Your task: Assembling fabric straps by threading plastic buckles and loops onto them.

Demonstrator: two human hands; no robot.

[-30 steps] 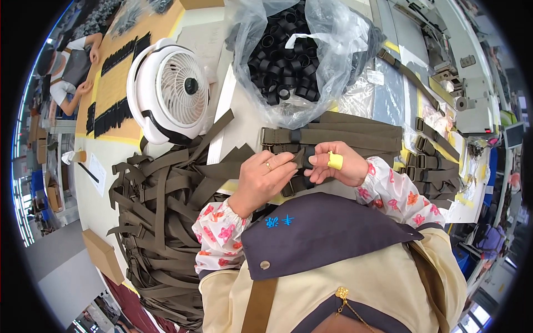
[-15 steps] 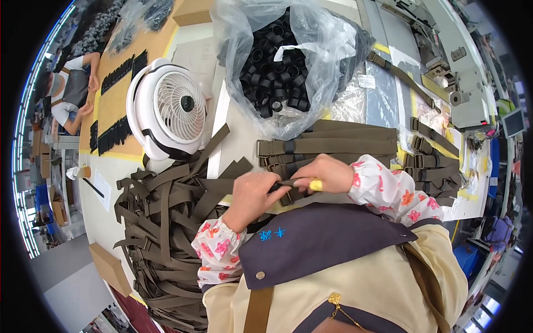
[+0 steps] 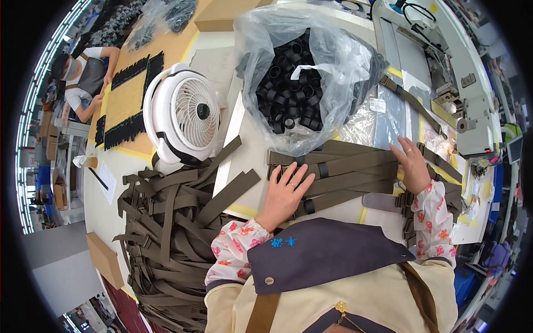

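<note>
The left hand (image 3: 286, 194) lies palm down, fingers spread wide, across the left ends of a row of olive straps (image 3: 350, 180) near the table's front edge. It seems to be pressing them rather than gripping anything. The right hand (image 3: 413, 169) is at their right ends, fingers loosely apart and slightly bent, with nothing I can see in its grasp; I can't tell whether it touches the cloth. Black bands (image 3: 323, 170) circle some of the straps.

There's little spare room around them. Toward the table's (image 3: 102, 211) left edge, a tangled pile of loose straps (image 3: 166, 238) sprawls with buckles showing, one strap end reaching toward the row. Beyond that pile stands a white fan (image 3: 191, 119). Right behind the row, toward the far edge, a clear plastic bag (image 3: 340, 102) gapes open, full of black rings (image 3: 294, 91), blocking the way back. To its right lie flat plastic packs (image 3: 391, 127) and a buckled strap (image 3: 411, 102), with a sewing machine (image 3: 477, 114) past those. More buckled straps (image 3: 444, 194) crowd in beside the right forearm. A brown box (image 3: 104, 260) sits at the left edge, and over at the upper left a co-worker (image 3: 91, 77) leans by rows of black strips (image 3: 125, 130).
</note>
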